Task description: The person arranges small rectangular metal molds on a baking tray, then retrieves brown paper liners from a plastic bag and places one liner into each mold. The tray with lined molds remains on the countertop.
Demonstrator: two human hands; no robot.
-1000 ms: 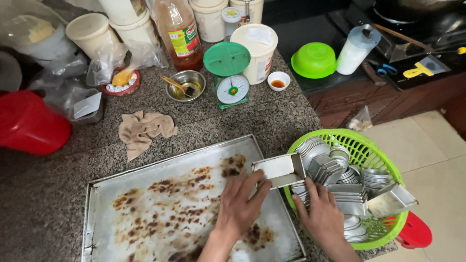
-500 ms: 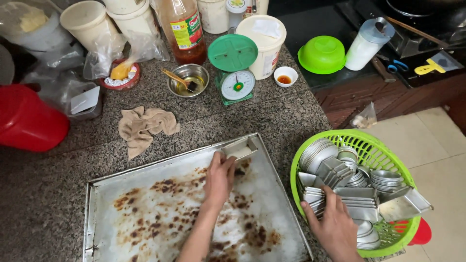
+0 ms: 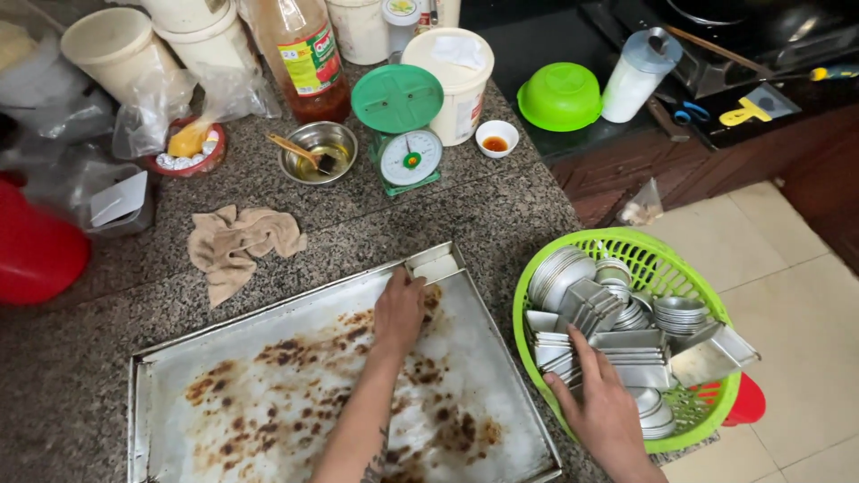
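1. The left hand (image 3: 400, 309) lies flat on the big metal baking tray (image 3: 268, 358). Its fingers are close together and push on a small square metal mold (image 3: 436, 266) in the tray's far right corner. The fingertips touch the mold's near side. The hand does not wrap around it.
2. The tray is full of brown burnt spots. Its near edge is cut off at the bottom of the picture, so not all of it shows.
3. The right hand (image 3: 601, 407) reaches into the green plastic basket (image 3: 658, 253) just to the right of the tray. Its fingers are bent onto a stack of square metal molds (image 3: 626, 349). The fingertips are hidden among the molds, so you cannot tell if they grip one.
4. The basket also holds round metal cups (image 3: 680, 313), all piled up. It is hard to make out where one stops and the next begins.
5. Something red (image 3: 747, 402) peeks out under the basket. Most of it is hidden.
6. Behind the tray are a crumpled tan cloth (image 3: 237, 246), a green kitchen scale (image 3: 403, 134) and a small steel bowl (image 3: 318, 152).
7. A red bucket (image 3: 36, 241) is cut off at the left edge.
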